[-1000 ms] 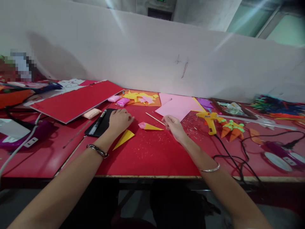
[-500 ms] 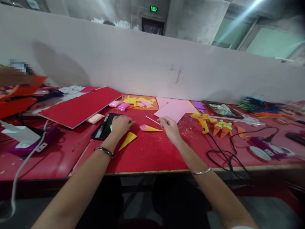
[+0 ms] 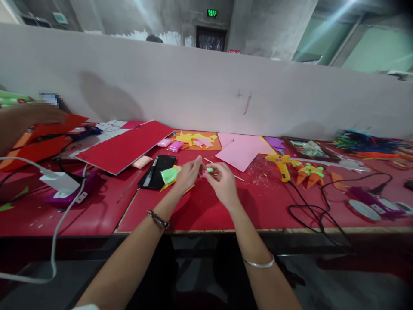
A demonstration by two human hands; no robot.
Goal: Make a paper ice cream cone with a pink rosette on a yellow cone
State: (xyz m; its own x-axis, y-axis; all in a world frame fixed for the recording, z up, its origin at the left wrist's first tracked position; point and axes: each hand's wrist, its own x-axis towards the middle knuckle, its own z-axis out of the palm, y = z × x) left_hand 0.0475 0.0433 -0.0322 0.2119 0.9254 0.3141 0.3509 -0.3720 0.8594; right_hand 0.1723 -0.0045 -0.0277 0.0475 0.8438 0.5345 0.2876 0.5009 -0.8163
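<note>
My left hand (image 3: 189, 173) and my right hand (image 3: 223, 181) are close together above the red tabletop. Between the fingertips of my right hand is a small light green piece (image 3: 209, 169). Bits of pink and yellow show just below it, largely covered by the fingers. Left fingers are drawn together beside it; what they grip is hidden. A thin wooden stick (image 3: 238, 178) lies behind my right hand, partly covered. Next to my left hand, a larger light green piece (image 3: 169, 175) rests by a black phone-like slab (image 3: 166, 162) with a pen (image 3: 151, 172) on it.
A yellow glue gun (image 3: 282, 167) and orange carrot shapes (image 3: 309, 175) stand at right, with a black cable below. Pink sheets (image 3: 238, 153) and yellow scraps (image 3: 183, 137) lie behind. At left are a red board (image 3: 125, 146) and another person's hand (image 3: 48, 114) over orange sheets.
My left hand has moved right from the black slab to meet my right hand. A small green piece now shows between the fingers. The pink-and-yellow cone is mostly hidden. The view has shifted left.
</note>
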